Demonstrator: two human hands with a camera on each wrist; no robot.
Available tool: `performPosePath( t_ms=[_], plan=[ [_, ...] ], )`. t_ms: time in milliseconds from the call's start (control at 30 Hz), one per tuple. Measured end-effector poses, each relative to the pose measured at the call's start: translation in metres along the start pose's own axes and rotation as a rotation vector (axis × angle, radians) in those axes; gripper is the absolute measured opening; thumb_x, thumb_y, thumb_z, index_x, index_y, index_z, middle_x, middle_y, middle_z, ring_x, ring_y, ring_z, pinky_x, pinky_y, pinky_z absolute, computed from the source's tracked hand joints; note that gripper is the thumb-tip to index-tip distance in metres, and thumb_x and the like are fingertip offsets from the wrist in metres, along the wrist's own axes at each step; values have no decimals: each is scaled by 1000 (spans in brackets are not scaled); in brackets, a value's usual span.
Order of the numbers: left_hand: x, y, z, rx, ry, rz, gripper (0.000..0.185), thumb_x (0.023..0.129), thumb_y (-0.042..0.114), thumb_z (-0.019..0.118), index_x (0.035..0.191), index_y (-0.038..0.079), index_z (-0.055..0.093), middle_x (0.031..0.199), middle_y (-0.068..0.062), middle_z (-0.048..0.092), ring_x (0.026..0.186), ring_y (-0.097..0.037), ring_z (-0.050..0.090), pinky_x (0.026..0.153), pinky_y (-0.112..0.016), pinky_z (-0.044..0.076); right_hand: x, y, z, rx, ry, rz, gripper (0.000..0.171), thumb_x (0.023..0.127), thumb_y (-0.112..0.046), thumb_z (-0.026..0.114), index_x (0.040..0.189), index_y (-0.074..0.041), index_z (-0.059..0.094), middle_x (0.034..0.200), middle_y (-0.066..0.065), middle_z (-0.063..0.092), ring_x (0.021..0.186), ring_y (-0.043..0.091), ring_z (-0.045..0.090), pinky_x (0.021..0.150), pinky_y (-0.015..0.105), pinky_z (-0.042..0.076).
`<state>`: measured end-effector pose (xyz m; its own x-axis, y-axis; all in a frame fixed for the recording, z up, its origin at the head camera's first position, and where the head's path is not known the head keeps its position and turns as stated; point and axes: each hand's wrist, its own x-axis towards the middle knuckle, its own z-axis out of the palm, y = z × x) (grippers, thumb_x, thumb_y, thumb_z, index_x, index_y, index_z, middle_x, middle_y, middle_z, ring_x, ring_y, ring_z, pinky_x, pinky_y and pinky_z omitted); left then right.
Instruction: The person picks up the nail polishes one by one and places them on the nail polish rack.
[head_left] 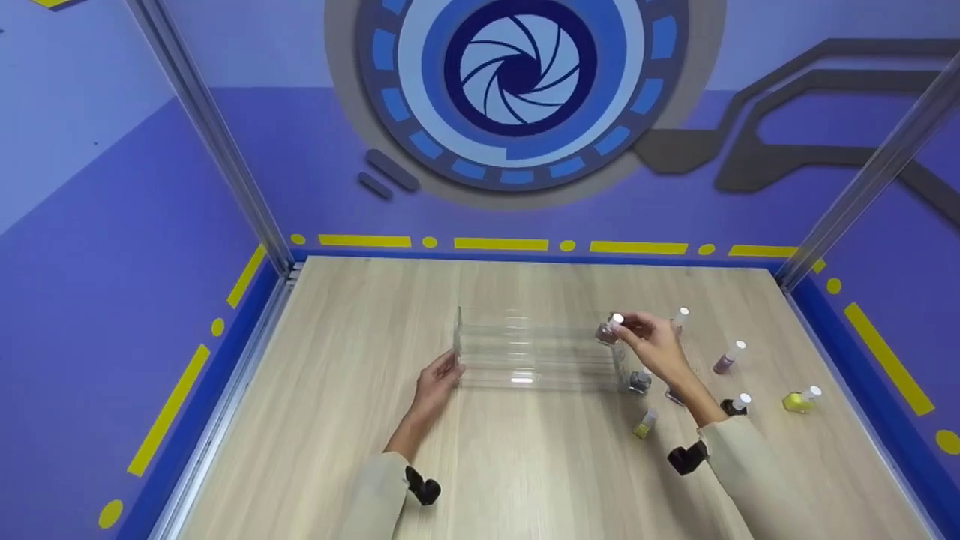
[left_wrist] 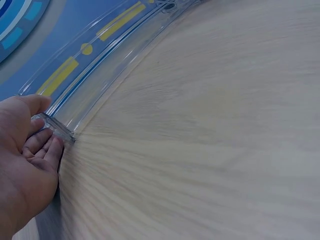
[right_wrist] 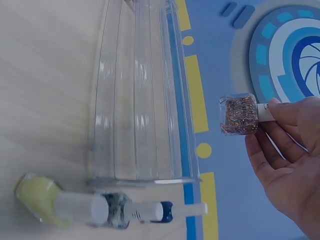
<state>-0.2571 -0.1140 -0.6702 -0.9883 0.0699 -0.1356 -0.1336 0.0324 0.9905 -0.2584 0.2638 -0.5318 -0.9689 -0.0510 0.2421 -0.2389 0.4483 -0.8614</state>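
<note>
My right hand (head_left: 651, 346) pinches a glitter polish bottle (right_wrist: 239, 115) by its white cap, holding it in the air above the right end of the clear plastic rack (head_left: 534, 352), which stands mid-surface. My left hand (head_left: 437, 381) braces the rack's left end, thumb over the top edge and fingers (left_wrist: 46, 146) curled against the corner.

The risk I see is the grip: only fingertips on a narrow cap, so the bottle could swing or slip and drop onto the rack or the wooden surface (head_left: 360, 420). The rack is transparent, so its tier edges are hard to judge from the head view; I could set the bottle on a lip and have it topple. Loose bottles crowd the right end, a dark one (head_left: 640, 381) just beside the rack and a yellow one (head_left: 645, 423) near my forearm; a careless sweep could knock them over.
</note>
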Motion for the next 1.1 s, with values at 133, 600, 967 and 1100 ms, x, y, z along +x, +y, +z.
performPosePath(
  t_ms=[133, 600, 967, 1100],
  plan=[
    [-1, 1, 1, -2, 1, 10, 53, 106, 16, 55, 155, 3, 40, 160, -20, 42, 150, -37, 40, 122, -47, 40, 10, 7, 16, 28, -17, -4, 22, 94, -2, 71, 112, 11, 71, 107, 28, 74, 89, 2, 68, 79, 7, 54],
    [-1, -1, -1, -15, -10, 16, 54, 106, 16, 54, 155, 1, 39, 161, -21, 41, 150, -37, 38, 123, -46, 39, 20, -29, 59, 85, -90, 36, 25, 95, 5, 65, 116, 18, 66, 111, 35, 70, 105, 42, 71, 85, 11, 55],
    [-2, -2, 0, -29, -20, -3, 53, 106, 19, 54, 156, 8, 40, 162, -15, 41, 151, -34, 39, 122, -46, 40, 38, -40, 110, 240, -65, -54, 21, 91, 14, 64, 111, 23, 65, 107, 41, 68, 104, 54, 68, 89, 30, 63],
    [-1, -3, 1, -35, -13, 9, 53, 106, 17, 54, 156, 7, 40, 161, -16, 42, 150, -34, 41, 120, -47, 43, 42, -47, 133, 251, -50, -84, 21, 92, 13, 63, 111, 23, 64, 107, 41, 67, 105, 55, 67, 94, 49, 61]
  ],
)
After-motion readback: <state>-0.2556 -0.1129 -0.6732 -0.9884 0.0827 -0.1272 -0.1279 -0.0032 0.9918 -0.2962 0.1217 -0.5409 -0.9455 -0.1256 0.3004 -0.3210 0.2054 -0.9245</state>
